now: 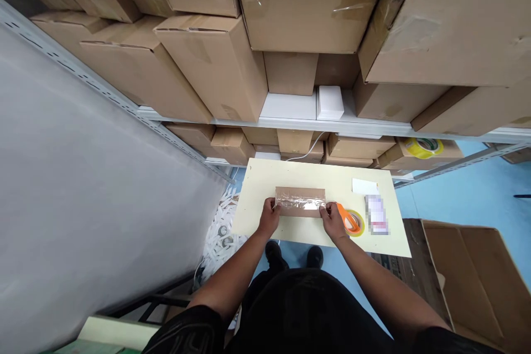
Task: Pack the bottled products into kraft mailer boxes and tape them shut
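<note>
A small brown cardboard box (301, 193) lies on the pale yellow table (257, 177), with shiny clear tape along its top. At the box's left end, my left hand (269, 218) is closed, fingers and thumb gripping the edge. My right hand (332, 222) pinches the opposite end in the same way. Just right of that hand is an orange tape dispenser (347, 220) with a roll of yellowish tape (359, 223), lying on the table. Farther right are a white slip of paper (364, 185) and a printed label sheet (376, 214), its print blurred.
Metal shelving (373, 129) packed with cardboard boxes (311, 5) rises behind the table. A yellow tape roll (423, 147) sits on a lower-shelf box. White paper strips (222, 229) litter the floor at left, beside a grey wall (103, 188). An open carton (473, 271) stands at right.
</note>
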Demonstrator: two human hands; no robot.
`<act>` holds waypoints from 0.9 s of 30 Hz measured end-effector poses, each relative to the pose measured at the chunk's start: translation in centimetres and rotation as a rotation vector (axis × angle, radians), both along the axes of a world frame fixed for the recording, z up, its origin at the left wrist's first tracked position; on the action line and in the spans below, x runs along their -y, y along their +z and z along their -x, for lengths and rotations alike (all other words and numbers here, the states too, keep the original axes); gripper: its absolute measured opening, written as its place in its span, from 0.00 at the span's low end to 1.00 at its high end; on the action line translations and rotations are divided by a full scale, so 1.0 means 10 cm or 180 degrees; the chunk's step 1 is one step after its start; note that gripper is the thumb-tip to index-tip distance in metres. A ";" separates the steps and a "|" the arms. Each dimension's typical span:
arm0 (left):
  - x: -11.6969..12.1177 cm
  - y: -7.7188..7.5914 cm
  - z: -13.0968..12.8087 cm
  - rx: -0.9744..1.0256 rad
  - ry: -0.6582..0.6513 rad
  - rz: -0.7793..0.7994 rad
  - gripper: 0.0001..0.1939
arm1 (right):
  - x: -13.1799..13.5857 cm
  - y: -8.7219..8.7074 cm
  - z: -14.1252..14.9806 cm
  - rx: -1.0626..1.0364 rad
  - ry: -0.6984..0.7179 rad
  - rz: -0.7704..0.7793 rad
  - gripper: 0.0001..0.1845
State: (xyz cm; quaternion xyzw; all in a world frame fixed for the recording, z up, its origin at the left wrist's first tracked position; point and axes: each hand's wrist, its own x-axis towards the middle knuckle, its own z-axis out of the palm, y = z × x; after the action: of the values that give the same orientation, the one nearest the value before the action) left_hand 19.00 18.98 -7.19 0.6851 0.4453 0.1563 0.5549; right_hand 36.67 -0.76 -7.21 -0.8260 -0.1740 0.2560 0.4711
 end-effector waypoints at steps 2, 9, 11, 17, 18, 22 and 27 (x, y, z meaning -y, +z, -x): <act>0.00 -0.01 0.00 0.0071 -0.0043 -0.0044 0.16 | -0.01 -0.02 -0.02 0.0083 0.0083 0.0159 0.16; -0.10 0.00 0.03 -0.0140 -0.0117 -0.0039 0.19 | -0.04 0.09 -0.03 0.0171 0.0036 0.0355 0.21; -0.17 0.02 0.07 -0.0200 -0.0153 -0.0220 0.19 | -0.01 0.14 -0.02 0.0172 -0.0004 0.0321 0.21; -0.41 0.19 0.21 -0.0199 -0.0666 -0.0800 0.18 | 0.13 0.27 0.08 0.0163 -0.0319 0.0441 0.22; -0.44 0.24 0.21 -0.0177 -0.0772 -0.0942 0.17 | 0.16 0.28 0.10 0.0144 -0.0365 0.0463 0.22; -0.52 0.51 0.01 0.0025 -0.1173 -0.1744 0.10 | 0.26 0.31 0.14 0.0067 -0.0388 0.0374 0.22; -0.39 0.93 -0.78 0.0083 -0.2442 -0.2376 0.08 | 0.38 0.37 -0.03 0.0040 -0.0289 0.0305 0.21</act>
State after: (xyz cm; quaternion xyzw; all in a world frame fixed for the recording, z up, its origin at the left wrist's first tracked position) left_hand 26.83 22.85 2.14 0.9474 0.0701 0.0985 0.2963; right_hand 36.98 -4.56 -3.56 -0.8562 -0.1269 0.2371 0.4411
